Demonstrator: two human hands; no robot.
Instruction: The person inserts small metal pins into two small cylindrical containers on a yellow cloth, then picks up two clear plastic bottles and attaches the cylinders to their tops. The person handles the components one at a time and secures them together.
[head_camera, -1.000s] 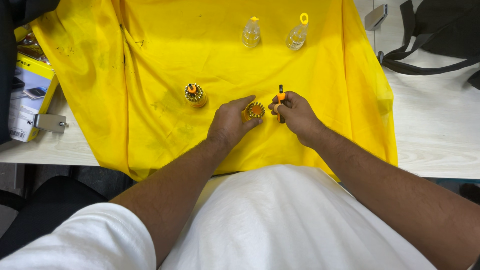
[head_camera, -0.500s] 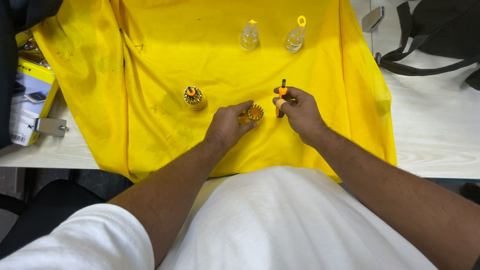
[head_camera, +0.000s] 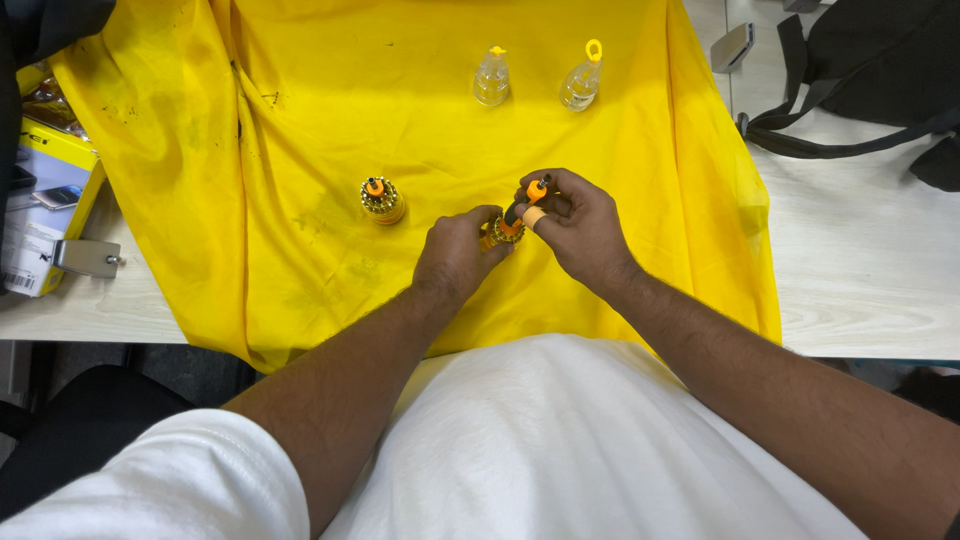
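Left hand (head_camera: 455, 255) pinched round gold bit holder (head_camera: 503, 232); right hand (head_camera: 572, 222) gripped orange-black screwdriver (head_camera: 532, 195), over yellow cloth (head_camera: 300, 120).

Office/workbench setup: pale wood-grain counter (head_camera: 860, 270), stained yellow cloth (head_camera: 300, 120) as work mat, black bag (head_camera: 880, 80).

Left hand (head_camera: 455, 255) curled, fingertips pinched | right hand (head_camera: 575, 225) fingers bent, gripping | both forearms angled inward, hands nearly meeting
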